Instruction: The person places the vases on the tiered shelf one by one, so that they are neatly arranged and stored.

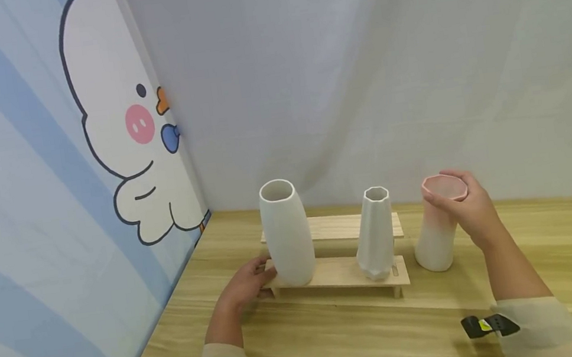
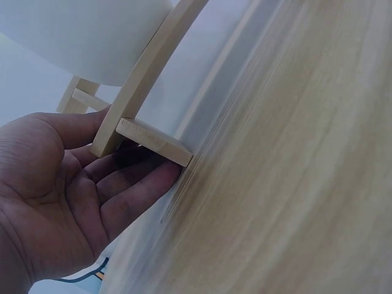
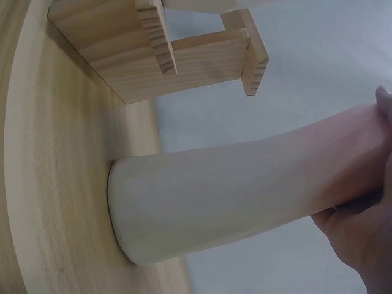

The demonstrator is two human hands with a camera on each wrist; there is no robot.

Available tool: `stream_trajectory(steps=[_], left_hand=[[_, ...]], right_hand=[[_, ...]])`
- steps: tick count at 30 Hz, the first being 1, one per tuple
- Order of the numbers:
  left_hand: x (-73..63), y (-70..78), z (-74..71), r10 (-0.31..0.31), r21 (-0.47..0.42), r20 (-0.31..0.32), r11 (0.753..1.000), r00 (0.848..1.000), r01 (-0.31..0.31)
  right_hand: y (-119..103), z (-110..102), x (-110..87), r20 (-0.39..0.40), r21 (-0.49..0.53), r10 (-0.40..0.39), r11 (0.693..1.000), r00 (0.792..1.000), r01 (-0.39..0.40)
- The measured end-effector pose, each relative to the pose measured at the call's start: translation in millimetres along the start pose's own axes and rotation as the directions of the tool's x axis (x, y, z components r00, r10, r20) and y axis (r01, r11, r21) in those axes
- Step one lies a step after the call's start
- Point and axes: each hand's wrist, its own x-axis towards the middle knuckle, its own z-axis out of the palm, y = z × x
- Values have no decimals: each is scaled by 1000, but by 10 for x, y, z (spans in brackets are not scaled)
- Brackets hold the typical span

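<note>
A two-step wooden stand (image 1: 337,271) carries a tall smooth white vase (image 1: 289,240) at the left and a smaller faceted white vase (image 1: 376,239) at the right, both on its lower board. My left hand (image 1: 245,283) holds the left end of that board; in the left wrist view, the fingers (image 2: 138,196) curl beneath the stand. Right of the stand, a pink-and-white vase (image 1: 435,237) stands upright on the table. Around its pink rim my right hand (image 1: 474,212) grips, thumb at the near side. The right wrist view shows the white base (image 3: 141,211) at the tabletop.
The wood-grain table (image 1: 338,344) meets a grey-white curtain (image 1: 359,74) behind the stand. On the left hangs a blue striped curtain with a cartoon bird (image 1: 111,104). Black straps (image 1: 488,325) sit on both sleeves.
</note>
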Motion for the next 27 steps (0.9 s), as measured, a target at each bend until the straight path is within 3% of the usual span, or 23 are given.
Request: stream_trajectory(steps=[11,17,27], left_hand=[[-24,1,7,5,-4,5,1000,1000,-5],[3,21,54,-1,-10,-21,1000,1000,1],[52,35,115,-5,-12,-54,1000,999,5]], right_hand=[[36,35,25,-43,14,1,1000,999,-1],[50,10,81,-56,36,5,999,998,-3],[-51,-108,194,-86,-11,21,1000,996,-22]])
